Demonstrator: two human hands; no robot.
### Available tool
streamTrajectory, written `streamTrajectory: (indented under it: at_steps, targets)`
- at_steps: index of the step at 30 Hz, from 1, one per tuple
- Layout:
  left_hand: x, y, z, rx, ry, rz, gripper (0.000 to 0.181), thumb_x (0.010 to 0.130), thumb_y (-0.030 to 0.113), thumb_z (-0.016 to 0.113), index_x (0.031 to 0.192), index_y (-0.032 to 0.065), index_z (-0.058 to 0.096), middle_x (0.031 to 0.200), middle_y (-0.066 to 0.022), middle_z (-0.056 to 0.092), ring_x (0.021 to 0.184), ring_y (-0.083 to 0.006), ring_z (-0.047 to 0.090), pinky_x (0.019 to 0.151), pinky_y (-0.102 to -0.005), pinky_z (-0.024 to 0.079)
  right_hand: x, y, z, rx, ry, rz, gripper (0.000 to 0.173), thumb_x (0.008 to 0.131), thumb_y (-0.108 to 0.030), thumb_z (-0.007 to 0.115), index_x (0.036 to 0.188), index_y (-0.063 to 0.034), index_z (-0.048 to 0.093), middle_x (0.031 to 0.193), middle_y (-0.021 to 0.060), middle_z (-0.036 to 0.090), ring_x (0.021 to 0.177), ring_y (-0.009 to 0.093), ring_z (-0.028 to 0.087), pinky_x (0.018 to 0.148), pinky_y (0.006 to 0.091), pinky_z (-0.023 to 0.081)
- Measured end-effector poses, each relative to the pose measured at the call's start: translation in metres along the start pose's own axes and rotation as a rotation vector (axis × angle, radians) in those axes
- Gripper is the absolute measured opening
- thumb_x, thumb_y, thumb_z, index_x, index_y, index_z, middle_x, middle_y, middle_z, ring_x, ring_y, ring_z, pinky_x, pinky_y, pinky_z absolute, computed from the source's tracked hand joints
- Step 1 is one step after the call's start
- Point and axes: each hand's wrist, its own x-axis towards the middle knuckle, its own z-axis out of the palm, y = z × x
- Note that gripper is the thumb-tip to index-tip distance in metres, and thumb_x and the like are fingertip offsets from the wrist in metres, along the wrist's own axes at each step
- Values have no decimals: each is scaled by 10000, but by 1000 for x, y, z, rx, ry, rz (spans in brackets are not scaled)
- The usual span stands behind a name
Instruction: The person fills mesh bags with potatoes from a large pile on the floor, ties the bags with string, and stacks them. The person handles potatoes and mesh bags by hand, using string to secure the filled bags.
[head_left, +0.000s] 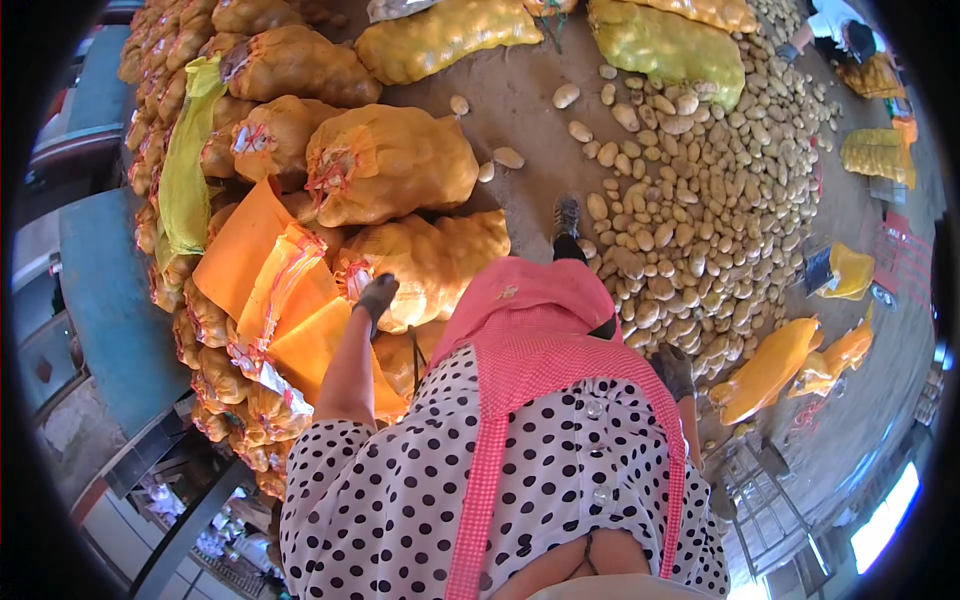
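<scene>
My left hand (377, 296), in a dark glove, is at the tied end of a full orange mesh sack (450, 259). Flat orange mesh bags (244, 247) with red drawstrings lie just left of it. I cannot tell whether its fingers grip anything. Down by the near edge of a wide heap of loose potatoes (697, 210) is my right hand (675, 369), gloved as well. My pink apron partly covers the view beside it, and its fingers are not clear.
Full mesh sacks (390, 165) are piled along the left, with a limp yellow mesh bag (184, 165) over them. A yellow-green sack (667, 49) lies beyond the heap. Another person (844, 34) bends at the far right. A metal-framed cart (772, 487) stands near right.
</scene>
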Motion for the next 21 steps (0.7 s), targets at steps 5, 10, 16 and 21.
streamTrajectory:
  at_steps: [5, 10, 16, 21]
  targets:
    - [-17, 114, 14, -75, -22, 225, 470, 828, 314, 570, 1256, 130, 508, 1080, -29, 581, 955, -137, 541, 820, -281, 425, 19, -31, -12, 31, -23, 111, 291, 851, -255, 604, 1068, -72, 540, 762, 37, 593, 580, 122, 566, 500, 256, 488]
    - [-33, 161, 31, -163, -53, 365, 463, 862, 251, 585, 1286, 103, 473, 1035, 22, 583, 915, -91, 541, 745, -243, 436, 68, -77, -19, -52, -74, 100, 310, 846, -268, 602, 1059, -54, 533, 740, 40, 593, 620, 167, 600, 524, 293, 505]
    - [-48, 90, 63, -314, -78, 40, 487, 836, 256, 596, 1289, 136, 463, 1017, 10, 577, 849, -101, 539, 708, -275, 442, 87, -171, -9, -150, -77, -35, 401, 857, -291, 584, 1161, -37, 521, 895, 85, 623, 724, 181, 626, 599, 289, 527]
    - [-71, 57, 70, -284, -109, -262, 444, 791, 255, 577, 1221, 168, 512, 928, 0, 586, 778, -126, 529, 679, -258, 432, 109, -184, -10, -204, -64, -18, 390, 862, -286, 569, 1165, -48, 510, 907, 96, 630, 734, 191, 630, 605, 323, 531]
